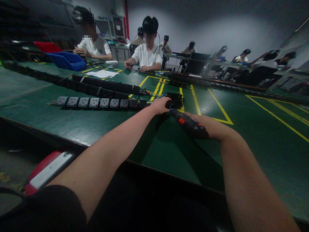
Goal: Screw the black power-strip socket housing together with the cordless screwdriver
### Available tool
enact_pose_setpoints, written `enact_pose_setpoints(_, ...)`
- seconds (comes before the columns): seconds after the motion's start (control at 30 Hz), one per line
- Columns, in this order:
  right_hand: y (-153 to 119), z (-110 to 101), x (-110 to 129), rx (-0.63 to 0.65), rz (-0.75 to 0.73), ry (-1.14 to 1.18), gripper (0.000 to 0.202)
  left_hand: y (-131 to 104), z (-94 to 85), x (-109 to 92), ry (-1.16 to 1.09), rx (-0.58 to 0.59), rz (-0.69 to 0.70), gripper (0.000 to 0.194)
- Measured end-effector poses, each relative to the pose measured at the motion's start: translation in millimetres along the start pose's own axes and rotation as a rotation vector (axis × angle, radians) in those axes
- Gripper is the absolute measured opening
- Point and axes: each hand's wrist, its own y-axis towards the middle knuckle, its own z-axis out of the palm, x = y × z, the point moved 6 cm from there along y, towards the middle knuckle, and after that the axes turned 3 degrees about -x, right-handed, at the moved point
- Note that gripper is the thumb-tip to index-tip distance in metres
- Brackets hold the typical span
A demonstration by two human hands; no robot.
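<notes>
A row of grey socket modules [94, 102] lies across the green table, its right end joined by wires to a black part [177, 100]. My left hand [161, 105] rests at that black part, fingers curled round its near left side. In my right hand [196, 120] is a black power screwdriver [189, 125] with orange marks, its tip pointing at the black part beside my left hand. The screwdriver hides most of my right fingers. Behind the socket row lies a black strip [106, 84] with coloured wires at its right end.
The green table [101, 124] bears yellow tape lines. At the back left stand a blue bin [67, 60] and a red bin [47, 47]; white paper [101, 73] lies nearby. People sit across the table. A long dark strip [224, 82] runs along the right rear.
</notes>
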Motion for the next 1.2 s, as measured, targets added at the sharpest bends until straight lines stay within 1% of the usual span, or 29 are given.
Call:
enact_pose_setpoints(0.13, -0.8, -1.0, -0.2, -0.003, -0.009, 0.014, 0.083, -0.2, 0.4, -0.5, -0.006, -0.001, 0.006, 0.078)
enact_pose_setpoints(0.23, -0.2, -0.4, -2.2, 0.000, -0.013, 0.028, 0.087, 0.0, 0.6, 0.1, -0.009, 0.001, -0.002, 0.078)
enact_pose_setpoints(0.57, 0.8, 0.9, -2.6, 0.011, 0.022, 0.004, 0.091, -1.1, -1.6, -0.9, -0.009, 0.009, -0.012, 0.079)
enact_pose_setpoints(0.8, -0.3, -0.4, -0.5, 0.007, -0.015, 0.008, 0.085, 0.2, 0.3, 0.6, -0.008, 0.007, -0.006, 0.077)
enact_pose_setpoints(1.03, -0.6, -1.7, -0.3, -0.003, 0.003, 0.008, 0.089, -1.5, -1.7, -1.6, 0.005, 0.018, -0.012, 0.076)
enact_pose_setpoints(1.2, 0.3, -1.1, 0.1, 0.012, -0.023, 0.013, 0.090, -0.9, -0.8, -1.0, 0.003, 0.011, -0.001, 0.075)
